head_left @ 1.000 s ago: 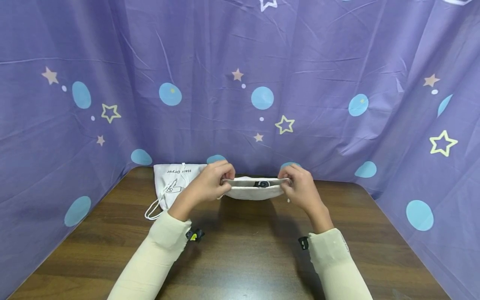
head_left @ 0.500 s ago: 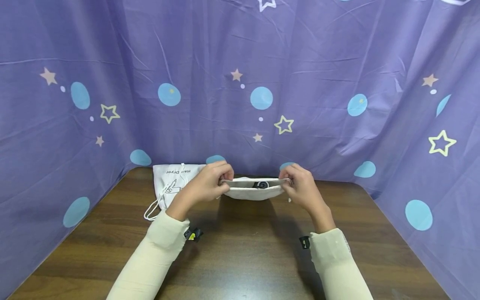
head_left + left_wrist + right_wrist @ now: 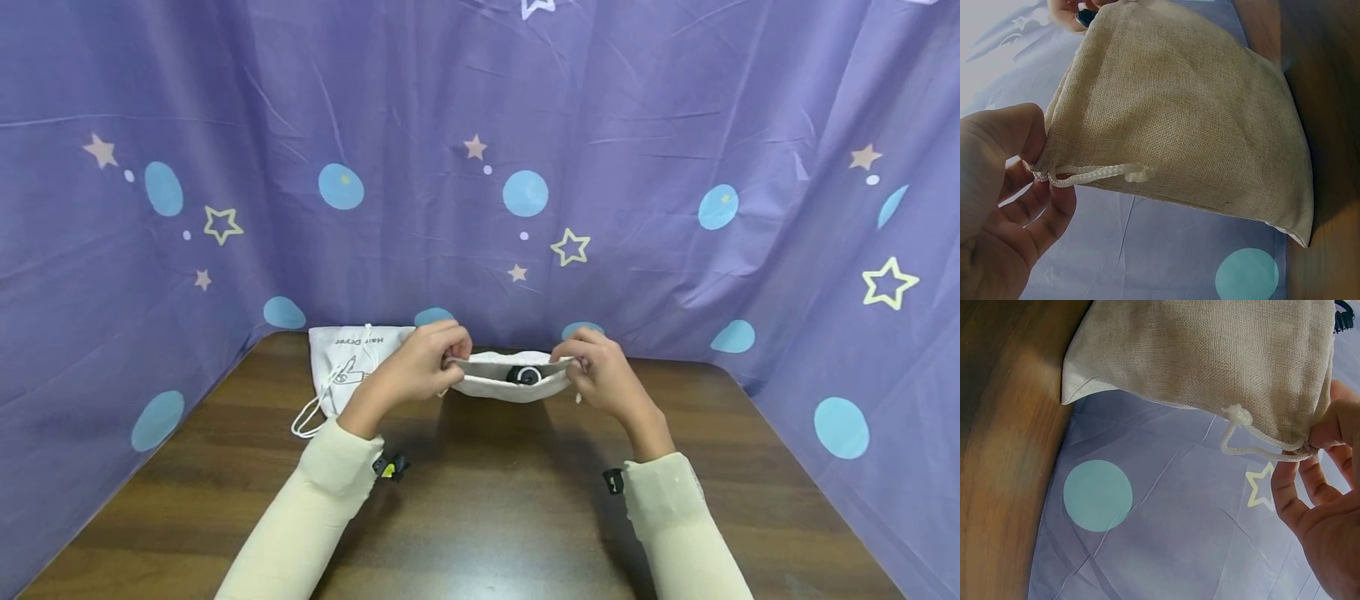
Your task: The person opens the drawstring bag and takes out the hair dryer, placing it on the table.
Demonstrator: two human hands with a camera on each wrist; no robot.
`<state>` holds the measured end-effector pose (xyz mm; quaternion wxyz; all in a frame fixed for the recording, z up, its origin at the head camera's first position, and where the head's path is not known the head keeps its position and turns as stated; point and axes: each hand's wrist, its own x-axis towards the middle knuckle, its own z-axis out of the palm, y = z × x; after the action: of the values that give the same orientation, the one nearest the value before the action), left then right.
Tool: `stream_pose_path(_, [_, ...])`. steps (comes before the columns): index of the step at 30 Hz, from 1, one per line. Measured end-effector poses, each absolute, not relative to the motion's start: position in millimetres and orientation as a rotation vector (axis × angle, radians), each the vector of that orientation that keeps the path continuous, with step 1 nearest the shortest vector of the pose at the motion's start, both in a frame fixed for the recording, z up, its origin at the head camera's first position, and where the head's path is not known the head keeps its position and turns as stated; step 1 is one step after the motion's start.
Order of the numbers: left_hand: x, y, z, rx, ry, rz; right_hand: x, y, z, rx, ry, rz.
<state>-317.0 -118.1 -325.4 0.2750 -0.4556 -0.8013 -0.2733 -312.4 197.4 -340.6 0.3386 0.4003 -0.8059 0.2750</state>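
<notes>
A pale cloth drawstring bag (image 3: pixel 513 390) stands upright at the back of the table, its mouth spread toward the head camera. My left hand (image 3: pixel 429 362) pinches the left corner of its mouth between thumb and fingers. At the opposite corner, my right hand (image 3: pixel 602 373) grips the rim the same way. Inside the mouth shows the top of a black object with a white ring (image 3: pixel 525 375); its lower part is hidden by the cloth. A knotted white cord (image 3: pixel 1100 174) hangs beside my left fingers, and another cord (image 3: pixel 1238 419) loops by my right fingers.
A second white drawstring bag (image 3: pixel 348 342), printed "Hair Dryer" with a dryer drawing, lies flat to the left, partly behind my left hand, its cord (image 3: pixel 303 421) trailing on the wooden table (image 3: pixel 495 500). A purple patterned curtain (image 3: pixel 420 242) surrounds the table's back and sides.
The bag's mouth has widened, with its back rim bowing away, so more of the black object shows. My right fingers have shifted slightly left along the rim; my left hand keeps its place.
</notes>
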Motion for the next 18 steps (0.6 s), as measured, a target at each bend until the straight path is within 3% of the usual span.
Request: stream_pose_path(18, [-311.0,-111.2,-336.6,-1.258,-2.197,-0.69,-308.9,205.7,-352.6,1.097,-2.194,0.616])
